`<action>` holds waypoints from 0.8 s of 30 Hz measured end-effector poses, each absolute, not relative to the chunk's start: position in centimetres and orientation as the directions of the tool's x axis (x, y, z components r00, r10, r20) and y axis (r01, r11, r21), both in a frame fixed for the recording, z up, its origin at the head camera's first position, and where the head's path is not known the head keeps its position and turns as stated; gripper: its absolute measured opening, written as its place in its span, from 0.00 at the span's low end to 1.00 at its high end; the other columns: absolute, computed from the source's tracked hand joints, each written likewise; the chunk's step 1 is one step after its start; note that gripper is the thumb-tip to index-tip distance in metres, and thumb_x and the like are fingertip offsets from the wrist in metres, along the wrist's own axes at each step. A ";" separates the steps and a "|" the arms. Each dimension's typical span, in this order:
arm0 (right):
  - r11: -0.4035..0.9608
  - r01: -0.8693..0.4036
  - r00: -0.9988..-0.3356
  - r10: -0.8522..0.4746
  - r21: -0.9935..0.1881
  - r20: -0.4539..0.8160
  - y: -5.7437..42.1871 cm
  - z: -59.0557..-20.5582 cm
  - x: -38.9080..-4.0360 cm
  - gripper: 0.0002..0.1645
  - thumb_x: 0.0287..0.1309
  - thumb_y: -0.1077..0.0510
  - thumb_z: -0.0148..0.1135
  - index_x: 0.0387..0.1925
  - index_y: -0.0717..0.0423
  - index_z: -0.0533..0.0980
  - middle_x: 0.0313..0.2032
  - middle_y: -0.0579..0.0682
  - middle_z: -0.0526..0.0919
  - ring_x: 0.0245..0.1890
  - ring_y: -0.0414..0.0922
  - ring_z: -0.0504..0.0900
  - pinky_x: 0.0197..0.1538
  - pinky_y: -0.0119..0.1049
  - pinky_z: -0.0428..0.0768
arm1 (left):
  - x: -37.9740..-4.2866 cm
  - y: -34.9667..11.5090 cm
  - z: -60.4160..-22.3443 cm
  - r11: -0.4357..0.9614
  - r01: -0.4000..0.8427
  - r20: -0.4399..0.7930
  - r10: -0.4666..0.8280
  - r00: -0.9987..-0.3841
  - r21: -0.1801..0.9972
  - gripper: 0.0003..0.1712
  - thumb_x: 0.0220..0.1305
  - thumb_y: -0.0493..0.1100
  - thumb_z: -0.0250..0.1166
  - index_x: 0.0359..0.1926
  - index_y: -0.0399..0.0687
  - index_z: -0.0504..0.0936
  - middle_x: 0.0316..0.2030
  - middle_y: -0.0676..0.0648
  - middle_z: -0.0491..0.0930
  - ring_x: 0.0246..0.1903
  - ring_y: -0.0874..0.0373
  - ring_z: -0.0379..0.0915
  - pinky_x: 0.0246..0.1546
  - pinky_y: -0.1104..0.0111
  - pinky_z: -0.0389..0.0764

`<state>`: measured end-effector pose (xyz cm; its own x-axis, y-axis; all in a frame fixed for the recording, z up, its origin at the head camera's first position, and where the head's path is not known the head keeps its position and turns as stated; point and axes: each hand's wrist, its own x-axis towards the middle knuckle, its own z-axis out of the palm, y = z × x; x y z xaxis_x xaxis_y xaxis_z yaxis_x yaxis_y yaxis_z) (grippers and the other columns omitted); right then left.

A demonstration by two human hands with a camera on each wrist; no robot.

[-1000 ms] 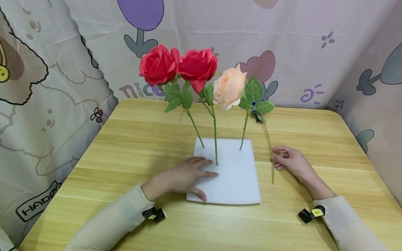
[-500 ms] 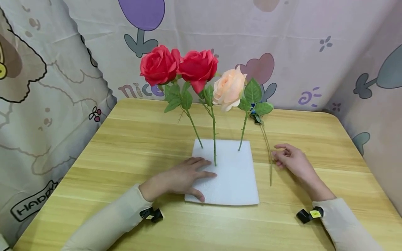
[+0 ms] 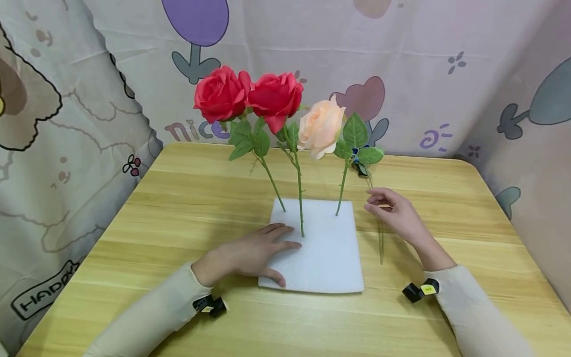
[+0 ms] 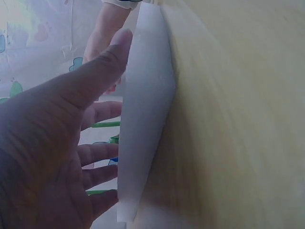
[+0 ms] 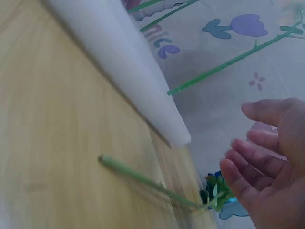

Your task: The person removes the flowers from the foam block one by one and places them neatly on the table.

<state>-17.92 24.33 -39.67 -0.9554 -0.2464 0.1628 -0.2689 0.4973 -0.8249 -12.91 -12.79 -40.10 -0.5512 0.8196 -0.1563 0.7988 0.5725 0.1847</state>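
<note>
My left hand (image 3: 263, 250) rests with spread fingers on the left side of a white foam board (image 3: 330, 263). In the left wrist view, the thumb (image 4: 123, 45) lies along the board's near edge. Two red roses (image 3: 223, 94) and a peach rose (image 3: 321, 129) stand in the board by their green stems. My right hand (image 3: 394, 213) hovers over a thin stem (image 3: 381, 243) lying on the table right of the board. Its fingers are loosely bent, with a gap to the thumb in the right wrist view, and nothing is held. The lying flower's head is mostly hidden behind leaves.
Under everything is a wooden table (image 3: 178, 198), with a patterned cloth (image 3: 285, 29) hanging behind it and at the sides. The upright roses rise between the board and the back cloth. A small camera is strapped at each wrist.
My right hand, earlier at the lower part of the lying stem, has moved forward and left along it, above it now. The left hand stays on the board. The head view shifts slightly.
</note>
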 end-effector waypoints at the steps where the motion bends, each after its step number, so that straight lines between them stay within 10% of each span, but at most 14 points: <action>1: 0.470 -0.269 -0.952 -0.260 -0.841 0.159 24.1 -39.7 -18.1 0.29 0.64 0.59 0.64 0.63 0.65 0.70 0.49 0.61 0.80 0.48 0.51 0.79 0.48 0.22 0.77 | -12.9 -12.9 -40.1 0.570 0.800 -0.154 0.821 -0.550 0.188 0.54 0.51 0.79 0.55 0.74 0.60 0.61 0.74 0.41 0.51 0.72 0.42 0.47 0.70 0.54 0.57; 10: 0.282 -0.284 -0.911 -0.378 -0.917 0.166 22.3 -40.4 -19.3 0.37 0.62 0.61 0.66 0.68 0.66 0.63 0.61 0.66 0.71 0.60 0.60 0.71 0.62 0.43 0.73 | -12.9 -13.1 -40.1 0.560 0.806 -0.135 0.829 -0.543 0.194 0.58 0.52 0.80 0.54 0.75 0.53 0.57 0.75 0.41 0.50 0.73 0.42 0.45 0.70 0.53 0.55; 24: 0.232 -0.277 -0.914 -0.363 -0.932 0.181 20.7 -42.5 -19.3 0.29 0.62 0.64 0.65 0.63 0.66 0.70 0.54 0.64 0.78 0.53 0.56 0.79 0.52 0.32 0.80 | -12.9 -12.9 -40.3 0.587 0.783 -0.165 0.809 -0.564 0.204 0.58 0.51 0.80 0.54 0.76 0.55 0.55 0.76 0.42 0.47 0.73 0.42 0.43 0.70 0.52 0.54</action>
<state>-19.29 20.67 -42.48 -0.9139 -0.3634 0.1809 -0.2770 0.2324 -0.9323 -12.95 -12.89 -40.35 -0.5638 0.8093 -0.1650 0.7833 0.5872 0.2041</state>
